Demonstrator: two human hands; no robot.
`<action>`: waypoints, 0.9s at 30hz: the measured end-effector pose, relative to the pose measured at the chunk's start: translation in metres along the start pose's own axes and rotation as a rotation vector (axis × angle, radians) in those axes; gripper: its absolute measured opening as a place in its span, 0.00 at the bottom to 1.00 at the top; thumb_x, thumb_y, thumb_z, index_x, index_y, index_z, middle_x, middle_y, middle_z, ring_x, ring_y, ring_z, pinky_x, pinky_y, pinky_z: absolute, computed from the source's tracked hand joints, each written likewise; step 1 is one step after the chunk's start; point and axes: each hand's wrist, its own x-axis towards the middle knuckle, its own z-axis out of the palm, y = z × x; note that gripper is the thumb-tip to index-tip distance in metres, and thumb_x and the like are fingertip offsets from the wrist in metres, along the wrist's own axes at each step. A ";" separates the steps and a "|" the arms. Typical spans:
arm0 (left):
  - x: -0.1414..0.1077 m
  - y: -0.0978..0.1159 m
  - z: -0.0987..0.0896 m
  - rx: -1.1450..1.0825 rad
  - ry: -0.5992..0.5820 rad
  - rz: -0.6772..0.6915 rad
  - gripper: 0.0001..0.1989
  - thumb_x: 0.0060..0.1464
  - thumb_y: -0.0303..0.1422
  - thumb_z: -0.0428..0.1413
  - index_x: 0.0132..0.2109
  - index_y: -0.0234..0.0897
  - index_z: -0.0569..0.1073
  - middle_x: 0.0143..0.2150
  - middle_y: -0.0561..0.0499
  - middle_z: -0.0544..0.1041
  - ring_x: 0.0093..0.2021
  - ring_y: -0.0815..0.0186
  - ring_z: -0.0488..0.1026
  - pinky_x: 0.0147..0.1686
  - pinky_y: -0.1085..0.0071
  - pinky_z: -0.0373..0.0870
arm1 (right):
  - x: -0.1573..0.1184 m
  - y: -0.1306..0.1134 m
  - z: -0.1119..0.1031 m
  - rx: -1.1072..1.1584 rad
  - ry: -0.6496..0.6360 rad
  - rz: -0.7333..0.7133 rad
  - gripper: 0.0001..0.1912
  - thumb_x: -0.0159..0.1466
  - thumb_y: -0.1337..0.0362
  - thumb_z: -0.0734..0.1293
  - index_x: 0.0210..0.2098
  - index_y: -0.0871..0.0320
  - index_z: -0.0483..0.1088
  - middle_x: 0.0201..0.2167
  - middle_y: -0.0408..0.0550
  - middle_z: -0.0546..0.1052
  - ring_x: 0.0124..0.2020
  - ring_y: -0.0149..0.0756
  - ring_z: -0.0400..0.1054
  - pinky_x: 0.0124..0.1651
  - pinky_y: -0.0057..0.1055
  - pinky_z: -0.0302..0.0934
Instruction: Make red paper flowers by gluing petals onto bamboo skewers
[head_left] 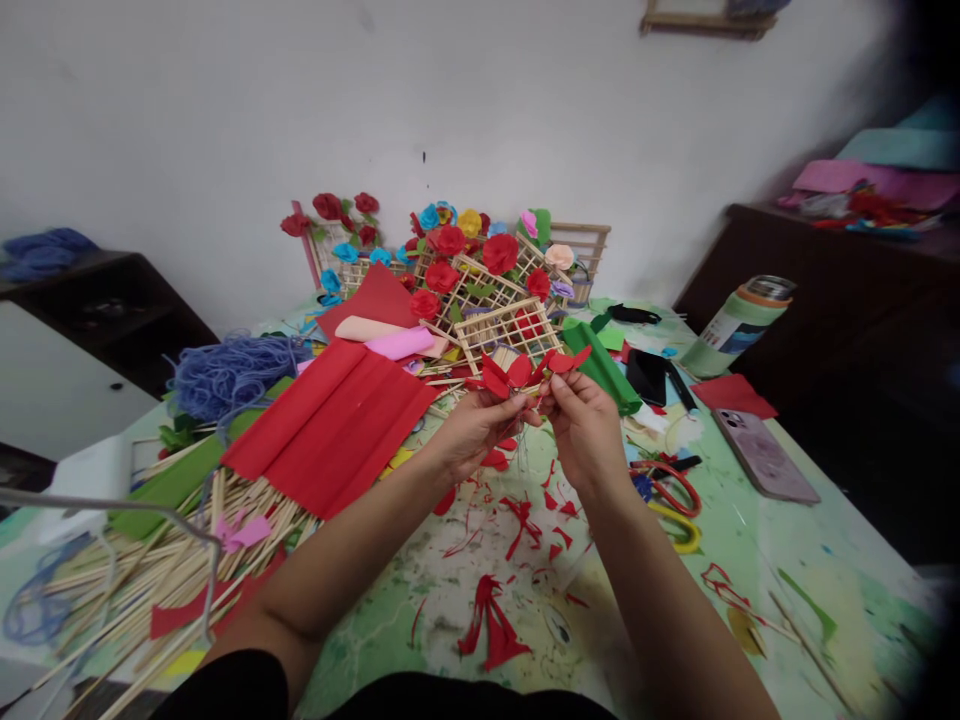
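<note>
Both hands meet over the middle of the table. My left hand (484, 425) is closed, thumb and fingers pinching a bunch of red paper petals (519, 371) with thin wires hanging beneath it. Close beside it, my right hand (585, 415) pinches a red paper petal (561, 362) at the right side of the bunch. The fingers partly hide where the pieces join. Below the hands lie loose red petals and red paper scraps (520, 520), with a larger cut red piece (491, 625) nearer my body.
Red crepe paper (330, 425), blue yarn (232, 375) and thin wooden sticks (150, 590) crowd the left. Behind stand wooden lattices with paper flowers (500, 253). On the right are scissors (679, 490), a phone (765, 455), a black phone (646, 378) and a bottle (739, 325).
</note>
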 end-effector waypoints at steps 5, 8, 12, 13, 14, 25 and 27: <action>-0.001 -0.001 0.003 0.017 0.012 0.008 0.12 0.42 0.30 0.65 0.37 0.31 0.78 0.29 0.50 0.77 0.29 0.73 0.72 0.30 0.78 0.63 | 0.000 0.002 0.000 -0.053 -0.005 -0.036 0.10 0.51 0.59 0.70 0.27 0.57 0.65 0.23 0.40 0.70 0.24 0.28 0.62 0.32 0.30 0.61; -0.002 -0.001 0.005 -0.013 0.023 0.005 0.12 0.40 0.29 0.66 0.36 0.31 0.78 0.30 0.50 0.77 0.29 0.73 0.71 0.30 0.77 0.64 | 0.001 0.002 -0.001 -0.069 -0.010 -0.043 0.10 0.51 0.59 0.70 0.26 0.57 0.65 0.23 0.40 0.70 0.23 0.28 0.61 0.31 0.29 0.59; -0.002 -0.002 0.005 -0.045 0.053 0.030 0.11 0.39 0.26 0.66 0.35 0.31 0.78 0.33 0.49 0.78 0.29 0.74 0.71 0.32 0.77 0.64 | 0.001 0.002 -0.001 -0.091 -0.019 -0.062 0.09 0.52 0.60 0.69 0.27 0.57 0.67 0.24 0.40 0.71 0.24 0.28 0.61 0.31 0.28 0.58; -0.001 -0.002 0.004 -0.045 0.069 0.036 0.10 0.40 0.26 0.65 0.34 0.31 0.77 0.32 0.50 0.78 0.30 0.74 0.71 0.32 0.77 0.64 | 0.001 0.002 -0.002 -0.083 -0.015 -0.065 0.09 0.52 0.60 0.69 0.28 0.57 0.67 0.24 0.40 0.70 0.24 0.28 0.61 0.31 0.28 0.57; 0.001 -0.002 0.002 -0.044 0.085 0.045 0.09 0.40 0.26 0.65 0.33 0.31 0.77 0.32 0.50 0.77 0.30 0.74 0.71 0.31 0.77 0.64 | 0.001 0.002 -0.002 -0.072 -0.006 -0.071 0.09 0.53 0.60 0.69 0.29 0.57 0.67 0.24 0.40 0.70 0.24 0.27 0.61 0.31 0.28 0.57; 0.014 0.009 -0.015 -0.140 0.216 0.037 0.04 0.45 0.23 0.61 0.32 0.29 0.75 0.26 0.52 0.73 0.26 0.77 0.69 0.24 0.83 0.62 | 0.013 -0.017 -0.024 -0.151 0.244 -0.266 0.10 0.51 0.61 0.71 0.27 0.58 0.67 0.23 0.39 0.69 0.23 0.26 0.61 0.31 0.26 0.57; 0.014 0.008 -0.016 -0.133 0.199 0.039 0.04 0.45 0.24 0.61 0.32 0.29 0.75 0.26 0.52 0.72 0.26 0.78 0.68 0.23 0.84 0.62 | 0.014 -0.019 -0.026 -0.164 0.249 -0.267 0.10 0.51 0.61 0.71 0.28 0.58 0.67 0.23 0.39 0.69 0.23 0.25 0.61 0.30 0.26 0.57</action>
